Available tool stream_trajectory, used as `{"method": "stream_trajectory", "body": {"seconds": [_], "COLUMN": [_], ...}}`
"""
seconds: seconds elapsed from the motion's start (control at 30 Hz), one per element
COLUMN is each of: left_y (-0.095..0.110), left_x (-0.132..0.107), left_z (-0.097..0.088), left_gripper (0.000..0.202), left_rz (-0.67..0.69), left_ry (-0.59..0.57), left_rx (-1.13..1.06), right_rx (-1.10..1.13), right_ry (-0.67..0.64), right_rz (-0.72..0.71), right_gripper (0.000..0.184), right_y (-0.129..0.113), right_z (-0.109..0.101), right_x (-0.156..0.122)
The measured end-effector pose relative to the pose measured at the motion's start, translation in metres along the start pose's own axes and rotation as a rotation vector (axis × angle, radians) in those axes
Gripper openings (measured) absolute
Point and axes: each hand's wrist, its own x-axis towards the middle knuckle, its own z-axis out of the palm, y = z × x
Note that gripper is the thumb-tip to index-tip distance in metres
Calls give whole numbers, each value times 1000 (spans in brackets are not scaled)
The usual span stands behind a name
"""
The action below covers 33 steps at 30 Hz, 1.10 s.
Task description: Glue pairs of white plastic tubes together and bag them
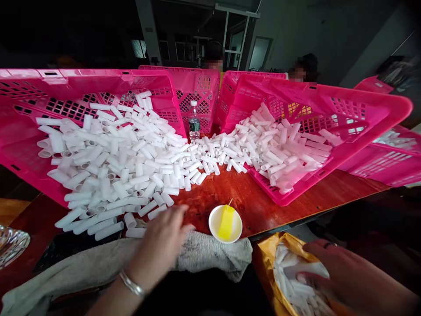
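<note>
My left hand (163, 240) hovers palm down over the table edge, fingers stretched toward the pile of white plastic tubes (118, 162); it looks slightly blurred and holds nothing. My right hand (342, 272) rests flat, fingers spread, on the white tubes inside a yellow bag (272, 256) at the lower right. A small white dish (225, 224) with a yellow piece in it sits between the two hands. A grey cloth (210, 254) lies along the table's near edge under my left wrist.
Two pink crates (26, 131) (362, 118) are tipped on their sides, spilling tubes onto the red-brown table (237, 193). A water bottle (194, 120) stands between them. More pink crates and two people sit behind. A shiny tray (11, 245) lies far left.
</note>
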Motion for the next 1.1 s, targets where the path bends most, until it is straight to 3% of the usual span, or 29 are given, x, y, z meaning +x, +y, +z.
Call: {"method": "stream_trajectory", "body": {"seconds": [0.07,0.1,0.17,0.27,0.37,0.47,0.57,0.7,0.8,0.93,1.03,1.1], "left_y": [-40,-54,-71,-74,-67,-59,-51,-40,-26,-2,10,14], "left_x": [15,22,33,37,33,27,21,17,20,31,39,42], "left_z": [-5,-5,-1,7,11,10,11,22,33,48,61,69], "left_gripper": [31,26,21,21,22,21,22,27,22,25,70,86], "left_rz": [-214,-269,-303,-264,-188,-39,47,41,60,181,218,203], "left_ry": [-16,-70,-163,-177,-82,72,171,82,-9,-89,-141,-151], "left_rx": [266,338,396,378,339,168,-113,-315,-388,-487,-481,-471], "right_rx": [-52,-45,46,63,94,118,141,337,571,539,455,447], "right_ry": [11,1,-24,73,150,196,193,271,252,362,411,387], "right_rz": [12,18,193,323,368,350,310,135,-3,51,42,-1], "right_gripper": [28,25,22,21,20,20,21,33,37,38,30,25], "right_y": [16,18,16,12,20,31,35,18,-5,-27,-32,-32], "right_z": [5,11,26,55,82,98,99,90,90,104,112,112], "right_x": [37,66,137,230,267,252,205,123,81,76,86,90]}}
